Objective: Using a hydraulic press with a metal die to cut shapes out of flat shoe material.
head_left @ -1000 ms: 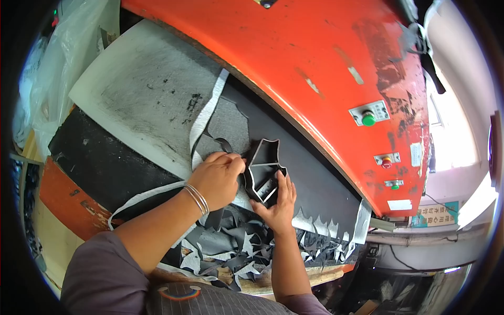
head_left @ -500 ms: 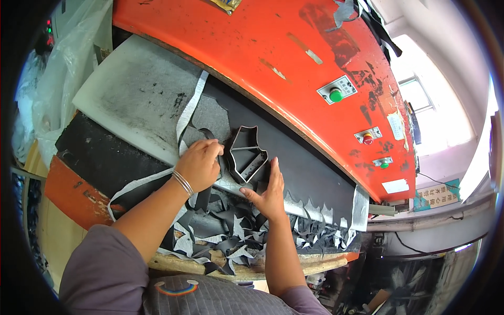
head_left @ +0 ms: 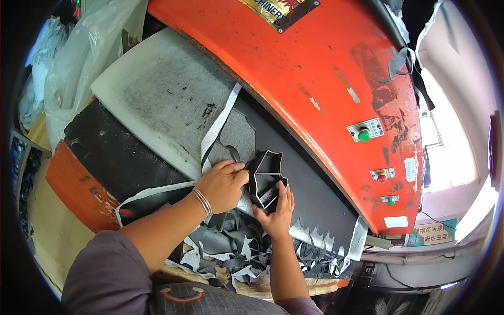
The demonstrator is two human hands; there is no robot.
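Observation:
A metal cutting die (head_left: 269,173) with an angular outline and inner crossbars stands on a black sheet (head_left: 315,197) with a whitish underside. My right hand (head_left: 278,214) grips the die at its near end, fingers along its right wall and thumb at its lower left corner. Close against the die's left side is my left hand (head_left: 223,186), its fingers curled and pressed together. A loose black strip (head_left: 231,151) runs up to these fingers; what they pinch is hidden. Left of the strip, a cut-out in the sheet bares grey surface (head_left: 239,137).
An orange-red machine beam (head_left: 294,84) with green buttons (head_left: 364,135) and a red button (head_left: 381,177) spans the far side. A whitish cutting board (head_left: 163,94) lies under the sheet. Jagged black-and-white scraps (head_left: 231,247) pile along the near edge. Clear plastic (head_left: 84,63) hangs at left.
The view has shifted, so the scene sits lower and further right. My right fingers have come from beside the die onto its right wall. My left hand stays at its left side.

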